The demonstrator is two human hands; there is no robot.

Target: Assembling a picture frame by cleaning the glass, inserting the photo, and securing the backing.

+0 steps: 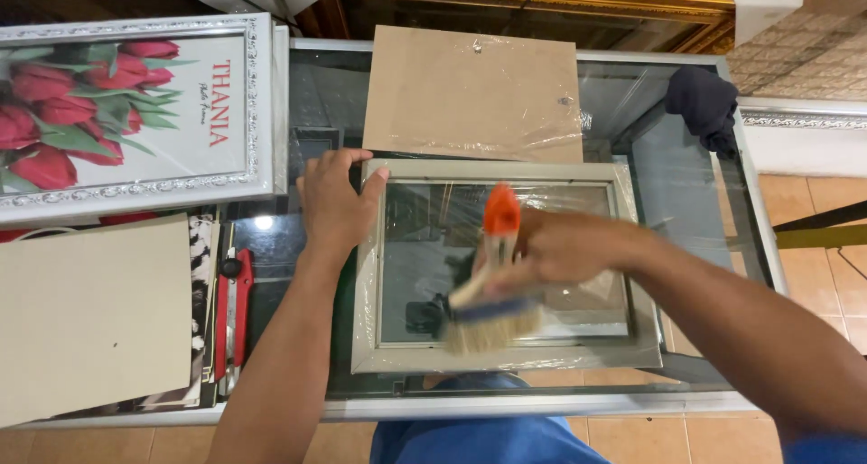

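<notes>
The head camera is looking straight down at a glass-topped counter with a metal rim. A rectangular picture frame in pale silver-grey is lying flat near the front edge of the counter, loosely covered in crinkled clear plastic film. The left hand is resting spread and flat on the frame's upper left corner, fingers open, pinning it down and gripping nothing. The right hand is curled closed around the handle of a wide paintbrush, which has an orange handle tip, a dark blue band and pale, soft bristles. The bristles are touching the frame's lower rail and the bottom of its glass; the hand and brush are blurring slightly.

Judging by this, the brushing seems to be under way along the lower edge; how much of the pane is already done cannot be told.

Behind the frame, a brown fibreboard backing is lying under plastic wrap. At far left, an ornate silver frame is holding a print of red tulips. Below it are a plain grey card sheet and a red utility knife. A dark cloth is sitting crumpled at the counter's far right corner.
</notes>
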